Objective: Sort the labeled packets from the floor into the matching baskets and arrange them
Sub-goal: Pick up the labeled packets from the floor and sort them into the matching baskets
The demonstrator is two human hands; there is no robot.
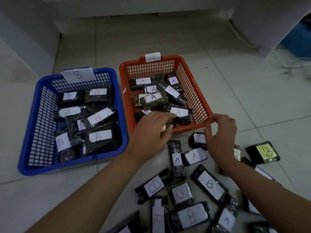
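Observation:
A blue basket (70,163) tagged B on the left holds several dark packets with white B labels. To its right, a red basket (171,57) tagged A holds several A packets. My left hand (151,132) reaches over the red basket's front edge and grips a dark packet (170,121); its label is hidden. My right hand (222,137) hovers by the red basket's front right corner with fingers loosely curved, holding nothing, just above a floor packet (197,139). Loose packets lie on the floor below, among them an A packet (177,159) and a B packet (209,184).
More packets spread toward the bottom right, including one with a yellow B label (265,153). Pale floor tiles (168,39) stretch behind the baskets to white furniture (25,39) at the back. A cable (242,39) trails at the upper right.

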